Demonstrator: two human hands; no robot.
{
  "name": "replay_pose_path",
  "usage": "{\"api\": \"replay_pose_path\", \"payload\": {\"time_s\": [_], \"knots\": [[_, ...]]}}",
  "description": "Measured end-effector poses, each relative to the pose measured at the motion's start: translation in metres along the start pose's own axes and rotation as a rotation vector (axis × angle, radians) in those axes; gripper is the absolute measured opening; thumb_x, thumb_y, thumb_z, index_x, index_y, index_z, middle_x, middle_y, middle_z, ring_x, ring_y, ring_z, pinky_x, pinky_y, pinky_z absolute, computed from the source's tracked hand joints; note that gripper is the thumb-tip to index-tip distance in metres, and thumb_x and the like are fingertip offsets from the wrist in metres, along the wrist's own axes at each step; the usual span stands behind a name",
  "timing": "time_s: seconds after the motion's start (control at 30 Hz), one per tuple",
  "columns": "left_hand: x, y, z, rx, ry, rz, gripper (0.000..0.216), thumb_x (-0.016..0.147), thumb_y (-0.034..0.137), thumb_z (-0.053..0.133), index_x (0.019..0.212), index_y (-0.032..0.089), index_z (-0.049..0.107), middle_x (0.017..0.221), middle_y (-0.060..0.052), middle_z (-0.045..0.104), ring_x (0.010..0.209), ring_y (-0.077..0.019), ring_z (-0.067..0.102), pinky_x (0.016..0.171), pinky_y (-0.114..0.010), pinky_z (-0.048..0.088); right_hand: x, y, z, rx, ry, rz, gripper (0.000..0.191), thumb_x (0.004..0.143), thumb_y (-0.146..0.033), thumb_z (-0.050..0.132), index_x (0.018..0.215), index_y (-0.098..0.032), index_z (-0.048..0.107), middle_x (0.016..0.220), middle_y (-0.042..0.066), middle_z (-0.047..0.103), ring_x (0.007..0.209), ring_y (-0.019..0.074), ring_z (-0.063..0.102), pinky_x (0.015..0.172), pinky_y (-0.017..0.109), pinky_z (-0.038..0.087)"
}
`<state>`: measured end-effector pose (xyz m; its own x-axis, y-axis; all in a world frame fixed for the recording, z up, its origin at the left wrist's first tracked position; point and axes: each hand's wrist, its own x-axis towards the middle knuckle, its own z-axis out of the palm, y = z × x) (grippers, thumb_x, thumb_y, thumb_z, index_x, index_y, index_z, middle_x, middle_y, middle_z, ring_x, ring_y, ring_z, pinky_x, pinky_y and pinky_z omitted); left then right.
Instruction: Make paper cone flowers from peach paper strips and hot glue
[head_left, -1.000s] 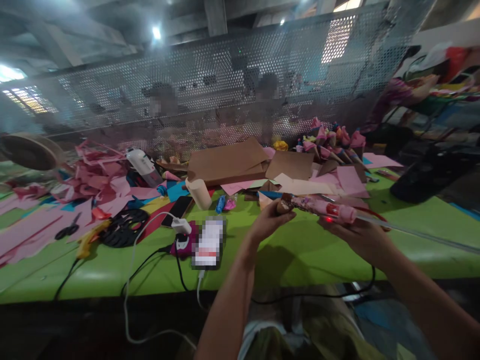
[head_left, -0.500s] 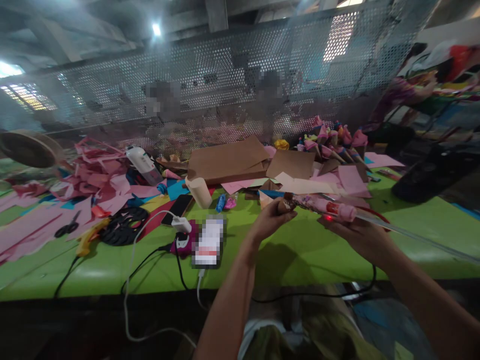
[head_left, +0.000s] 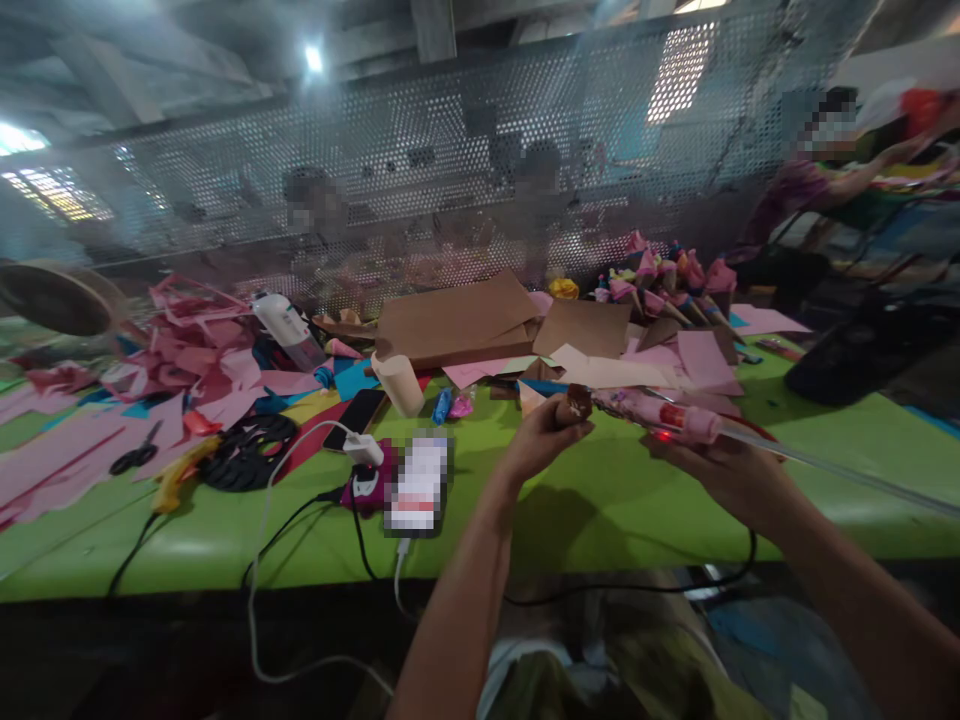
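My left hand [head_left: 546, 440] is closed around a small brown rolled paper piece [head_left: 578, 400], whose end sticks out past the fingers. From the right, my right hand [head_left: 731, 478] grips a pink hot glue gun [head_left: 675, 418] with a small red light glowing on it. A long clear glue stick [head_left: 832, 466] runs out of the gun's back end. The nozzle points left at the brown paper piece and lies very close to it; blur hides whether they touch. Both hands are above the green table [head_left: 592, 530].
Flat brown cardboard [head_left: 457, 315] lies behind the hands, beside pink paper sheets [head_left: 705, 360] and a pile of paper cones [head_left: 667, 285]. To the left are a phone [head_left: 418, 485], a purple power socket [head_left: 367, 485], scissors [head_left: 136, 452], a yellow glue gun [head_left: 184, 475] and cables.
The pink glue gun has shifted slightly right, away from the brown paper piece. My left hand has barely moved. A person at the far right has moved an arm.
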<state>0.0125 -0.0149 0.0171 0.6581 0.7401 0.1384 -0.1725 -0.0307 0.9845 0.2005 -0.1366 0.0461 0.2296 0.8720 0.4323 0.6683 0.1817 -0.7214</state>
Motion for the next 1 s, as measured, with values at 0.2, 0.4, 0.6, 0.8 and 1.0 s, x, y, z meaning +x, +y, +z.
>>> {"api": "replay_pose_path", "payload": {"time_s": [0.2,0.4,0.6,0.8,1.0], "knots": [[0.002,-0.004,0.000,0.023,0.019,0.037,0.057,0.063,0.060,0.084,0.094,0.018,0.060,0.089,0.001,0.054,0.087,-0.0154,0.049,0.085,-0.030,0.041,0.000,0.002,-0.001,-0.011,-0.015,0.018,0.038,0.079,-0.061,0.067,0.094,-0.028,0.076,0.101,0.009,0.079,0.109,0.0397,0.071,0.105,0.060,0.051],[0.002,-0.004,-0.001,0.098,0.024,0.076,0.045,0.070,0.053,0.079,0.090,0.019,0.058,0.087,0.001,0.052,0.084,-0.0150,0.047,0.081,-0.028,0.040,0.001,-0.005,0.001,0.000,-0.024,0.045,0.036,0.078,-0.060,0.069,0.090,-0.026,0.075,0.101,0.008,0.080,0.098,0.0369,0.074,0.095,0.055,0.057],[0.001,-0.006,-0.002,0.190,0.065,0.104,0.030,0.077,0.038,0.072,0.094,0.020,0.057,0.085,0.002,0.052,0.082,-0.0149,0.048,0.077,-0.027,0.039,-0.001,0.000,-0.002,-0.034,0.004,0.019,0.035,0.080,-0.058,0.069,0.097,-0.029,0.075,0.104,0.007,0.079,0.102,0.0375,0.073,0.096,0.054,0.056],[0.001,-0.006,-0.003,0.292,0.080,0.119,0.024,0.080,0.036,0.068,0.095,0.021,0.056,0.085,0.002,0.054,0.081,-0.0151,0.048,0.075,-0.026,0.038,0.000,-0.001,-0.009,-0.053,-0.063,0.014,0.031,0.083,-0.054,0.068,0.095,-0.027,0.076,0.112,0.009,0.078,0.112,0.0388,0.070,0.103,0.051,0.053],[0.003,-0.009,-0.004,0.387,0.098,0.142,0.019,0.081,0.031,0.067,0.092,0.020,0.056,0.086,0.001,0.056,0.080,-0.0148,0.048,0.073,-0.025,0.037,-0.002,0.004,-0.011,-0.070,-0.062,0.046,0.034,0.082,-0.058,0.068,0.088,-0.026,0.076,0.099,0.009,0.080,0.099,0.0373,0.073,0.094,0.047,0.058]]}}
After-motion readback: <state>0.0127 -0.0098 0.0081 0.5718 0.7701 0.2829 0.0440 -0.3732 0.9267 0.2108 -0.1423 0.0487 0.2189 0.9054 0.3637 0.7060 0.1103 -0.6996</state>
